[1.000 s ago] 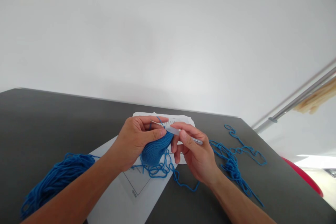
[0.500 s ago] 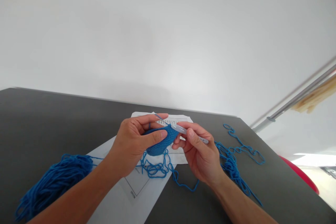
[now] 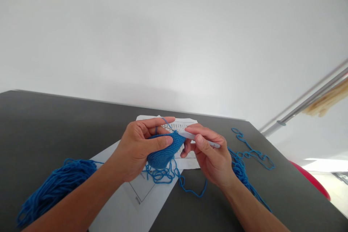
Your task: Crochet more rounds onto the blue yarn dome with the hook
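Between both hands is a blue crocheted piece, rounded at its lower end. My left hand pinches its upper edge with the thumb on top, while the index finger stretches out with blue working yarn looped over it. A crochet hook with a pale grey handle lies in my right hand, held like a pen between thumb and fingers. Its thin metal shaft passes by the top edge of the crocheted piece, toward the yarn at the left index finger. The hook's very tip is hard to make out.
A blue yarn skein lies at the left, partly behind my forearm. Printed paper sheets spread under the hands. Loose yarn loops lie below the piece; a yarn tangle sits at right. The dark table meets a white wall.
My right hand and the hook have shifted slightly to the right. The crocheted piece has tilted, its rounded end now lower and further left. My left hand stays nearly in place.
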Motion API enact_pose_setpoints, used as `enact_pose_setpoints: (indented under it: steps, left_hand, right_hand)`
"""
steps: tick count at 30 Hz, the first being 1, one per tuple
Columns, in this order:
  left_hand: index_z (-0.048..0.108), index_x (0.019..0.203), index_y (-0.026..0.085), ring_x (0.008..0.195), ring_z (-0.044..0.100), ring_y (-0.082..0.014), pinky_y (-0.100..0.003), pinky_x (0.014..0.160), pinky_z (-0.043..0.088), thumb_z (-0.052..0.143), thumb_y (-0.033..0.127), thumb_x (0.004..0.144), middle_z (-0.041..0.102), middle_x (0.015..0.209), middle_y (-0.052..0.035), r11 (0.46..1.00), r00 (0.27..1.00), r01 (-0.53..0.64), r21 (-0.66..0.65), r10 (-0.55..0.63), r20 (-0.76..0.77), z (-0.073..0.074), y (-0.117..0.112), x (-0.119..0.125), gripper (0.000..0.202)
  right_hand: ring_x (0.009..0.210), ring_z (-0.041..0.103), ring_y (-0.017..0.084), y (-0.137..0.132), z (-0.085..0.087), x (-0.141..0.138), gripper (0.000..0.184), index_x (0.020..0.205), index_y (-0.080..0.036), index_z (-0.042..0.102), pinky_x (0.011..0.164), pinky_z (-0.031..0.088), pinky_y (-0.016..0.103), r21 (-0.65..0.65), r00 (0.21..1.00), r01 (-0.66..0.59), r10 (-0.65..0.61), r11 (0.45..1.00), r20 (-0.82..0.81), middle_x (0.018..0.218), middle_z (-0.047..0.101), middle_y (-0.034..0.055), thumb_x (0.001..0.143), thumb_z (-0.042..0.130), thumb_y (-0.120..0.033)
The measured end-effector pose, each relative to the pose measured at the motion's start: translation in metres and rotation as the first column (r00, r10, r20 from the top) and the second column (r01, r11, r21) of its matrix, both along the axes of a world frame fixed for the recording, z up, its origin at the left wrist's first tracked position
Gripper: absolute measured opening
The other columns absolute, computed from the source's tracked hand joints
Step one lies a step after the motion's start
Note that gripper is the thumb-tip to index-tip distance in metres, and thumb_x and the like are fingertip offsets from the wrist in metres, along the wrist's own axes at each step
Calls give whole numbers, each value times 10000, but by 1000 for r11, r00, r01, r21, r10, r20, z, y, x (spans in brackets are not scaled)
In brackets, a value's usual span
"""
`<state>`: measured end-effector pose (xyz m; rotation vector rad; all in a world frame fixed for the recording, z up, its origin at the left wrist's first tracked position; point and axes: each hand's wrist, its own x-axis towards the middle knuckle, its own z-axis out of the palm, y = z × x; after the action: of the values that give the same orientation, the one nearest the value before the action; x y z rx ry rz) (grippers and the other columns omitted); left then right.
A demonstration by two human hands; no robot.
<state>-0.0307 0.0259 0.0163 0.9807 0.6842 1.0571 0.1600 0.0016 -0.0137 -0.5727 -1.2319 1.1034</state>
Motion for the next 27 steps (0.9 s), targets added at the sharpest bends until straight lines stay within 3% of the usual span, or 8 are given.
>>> enact_pose_setpoints:
  steps: [7,13,19,27]
  left_hand:
    - [811,1127,167,631,676,-159,-244,571,559,951,192,625,741,741,-31,1000,999,23,7,-23,-23,-3,1,-2,521]
    - [823,1108,179,590,624,-116,-194,528,507,946,186,634,695,708,-2,999,998,22,41,-19,-54,-6,3,-5,490]
    - [816,1127,197,584,624,-107,-180,523,507,928,196,676,709,719,0,998,996,40,51,-37,-75,-7,5,-6,464]
    - [796,1172,180,598,670,-160,-237,530,531,927,237,669,756,777,-52,997,990,70,44,-65,-124,-8,4,-2,522]
  right_hand:
    - [644,708,148,1,2,8,150,1005,-256,836,598,626,323,40,997,17,-20,999,71,926,690,38,892,775,-333]
    - [645,731,163,2,1,19,142,1006,-244,840,631,621,345,87,985,30,-44,996,164,942,696,47,913,755,-309]
    - [638,730,163,3,0,21,135,1000,-244,840,625,621,343,77,987,54,-64,996,145,933,707,45,911,758,-304]
    - [694,704,156,0,-3,9,153,1035,-250,829,638,666,352,52,993,34,-40,998,112,942,685,40,919,746,-304]
